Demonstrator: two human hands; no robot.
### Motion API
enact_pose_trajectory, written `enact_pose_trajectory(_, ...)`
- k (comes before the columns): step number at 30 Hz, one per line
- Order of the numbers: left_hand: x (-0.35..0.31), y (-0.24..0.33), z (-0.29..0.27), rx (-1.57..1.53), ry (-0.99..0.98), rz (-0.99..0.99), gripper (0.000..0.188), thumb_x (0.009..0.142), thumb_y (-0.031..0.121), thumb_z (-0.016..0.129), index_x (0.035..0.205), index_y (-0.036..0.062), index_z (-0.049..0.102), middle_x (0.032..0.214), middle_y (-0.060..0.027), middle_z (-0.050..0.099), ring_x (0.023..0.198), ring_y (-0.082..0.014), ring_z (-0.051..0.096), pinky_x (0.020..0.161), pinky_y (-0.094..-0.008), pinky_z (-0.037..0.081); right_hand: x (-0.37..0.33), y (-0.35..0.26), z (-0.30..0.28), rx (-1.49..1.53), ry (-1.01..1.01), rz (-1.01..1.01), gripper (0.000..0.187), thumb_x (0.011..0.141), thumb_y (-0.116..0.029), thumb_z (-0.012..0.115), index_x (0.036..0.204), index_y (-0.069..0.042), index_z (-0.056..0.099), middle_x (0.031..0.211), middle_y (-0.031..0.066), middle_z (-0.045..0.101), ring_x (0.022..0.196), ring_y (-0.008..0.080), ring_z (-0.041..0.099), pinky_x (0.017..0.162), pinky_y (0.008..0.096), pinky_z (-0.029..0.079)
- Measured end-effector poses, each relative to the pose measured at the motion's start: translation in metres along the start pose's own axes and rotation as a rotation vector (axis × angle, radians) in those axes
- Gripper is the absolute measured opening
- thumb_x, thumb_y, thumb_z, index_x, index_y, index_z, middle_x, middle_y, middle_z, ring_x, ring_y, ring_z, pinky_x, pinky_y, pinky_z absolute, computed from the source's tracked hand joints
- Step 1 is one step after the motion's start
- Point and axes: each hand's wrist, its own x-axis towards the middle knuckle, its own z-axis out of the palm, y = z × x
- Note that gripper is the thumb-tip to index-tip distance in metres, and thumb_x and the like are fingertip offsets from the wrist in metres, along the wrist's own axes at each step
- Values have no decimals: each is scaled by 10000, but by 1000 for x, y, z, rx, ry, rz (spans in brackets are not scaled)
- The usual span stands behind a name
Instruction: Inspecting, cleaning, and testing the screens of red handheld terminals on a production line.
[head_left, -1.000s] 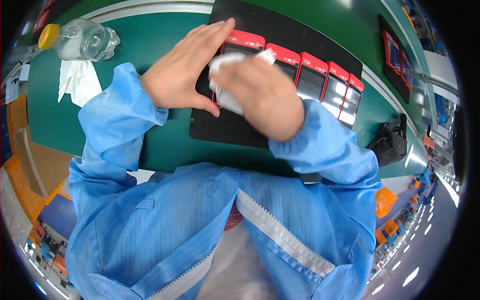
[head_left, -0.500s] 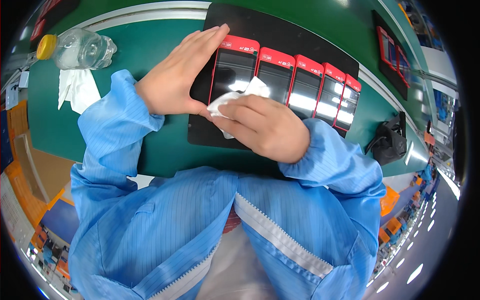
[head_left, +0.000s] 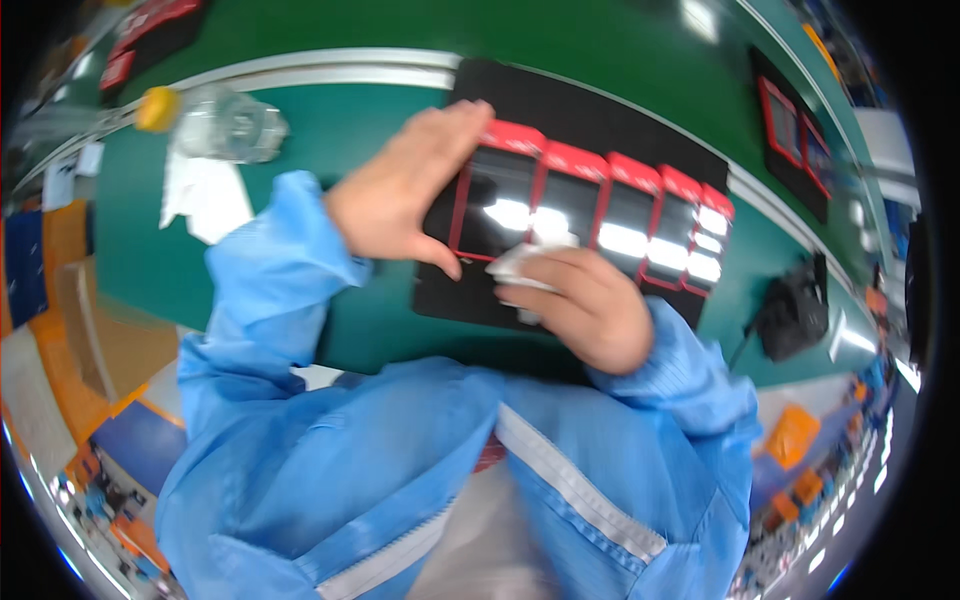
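Several flat devices with dark glossy screens and red edges lie in a row on a black mat. My left hand rests at the left side of the leftmost device; its fingers stretch along the upper left corner and its thumb is spread toward the lower left corner. A crumpled white wipe is pinched in my right hand, at the lower edge of the row between the leftmost device and the second device. The fingers partly hide the wipe. Motion blurs the picture.
A clear bottle with a yellow cap lies at the left, beside a white paper sheet. At the right sits a black pouch-like item. Red-edged devices lie on another black mat beyond the white rail.
The whole view has shifted. My right hand has drawn the wipe rightward, off the leftmost screen to its lower right corner. My left hand stays beside that device, its thumb now apart from the wipe.
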Motion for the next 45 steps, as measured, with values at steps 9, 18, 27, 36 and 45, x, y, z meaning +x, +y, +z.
enact_pose_trajectory(9,56,59,2,237,-193,-47,1338,573,556,892,1599,166,127,1568,-340,189,1467,-501,192,1184,-613,152,-114,25,-79,266,584,930,244,966,-143,486,1079,21,628,748,0,477,656,73,418,609,233,336)
enact_pose_trajectory(18,67,49,-13,150,-144,-68,1133,622,326,883,1545,54,285,1303,-221,472,1203,-386,470,1073,-474,361,-154,43,-123,-359,75,772,912,717,-325,833,1496,-128,402,1382,176,543,1198,404,570,842,406,542)
enact_pose_trajectory(27,48,19,7,-44,9,-55,1147,633,335,846,1579,101,242,1631,-207,82,1509,-414,126,1198,-496,218,-128,67,-114,-470,-301,538,1340,526,-529,881,1565,-55,179,1555,258,306,801,364,670,720,397,552)
enact_pose_trajectory(36,-7,26,-11,19,-113,-376,1270,657,206,880,1593,75,31,1626,-235,99,1496,-410,181,1217,-482,203,-103,67,-117,-467,-455,613,1263,586,-383,925,1583,-272,157,1435,317,389,799,400,696,754,432,594)
enact_pose_trajectory(45,61,84,12,237,-112,-43,1367,472,481,919,1582,115,210,1611,-269,135,1476,-466,201,1190,-549,219,-110,82,-93,-310,117,375,1059,573,-429,904,1489,-264,400,1463,277,371,906,437,667,787,442,572)
